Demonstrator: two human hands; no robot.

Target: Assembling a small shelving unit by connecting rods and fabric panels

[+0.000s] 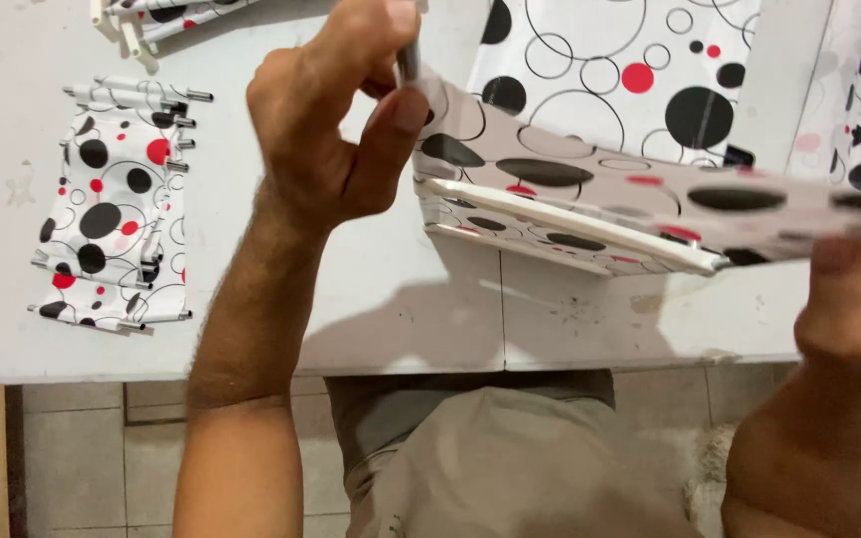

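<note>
Spanning the white table [72, 349] from the middle to its right edge, a patterned fabric panel [590, 189], white with black and red circles, is held up tilted. A thin metal rod [409, 62] at its near-left corner is pinched in the closed fingers of the left hand [336, 120]; the far-right end is gripped from below by the right hand [849, 309]. Slippage of the rod, or sagging of the panel, could be caused by so narrow a pinch. Left of the panel, well apart, a stack of finished pieces [112, 234] lies flat; nothing is seen blocking it.
</note>
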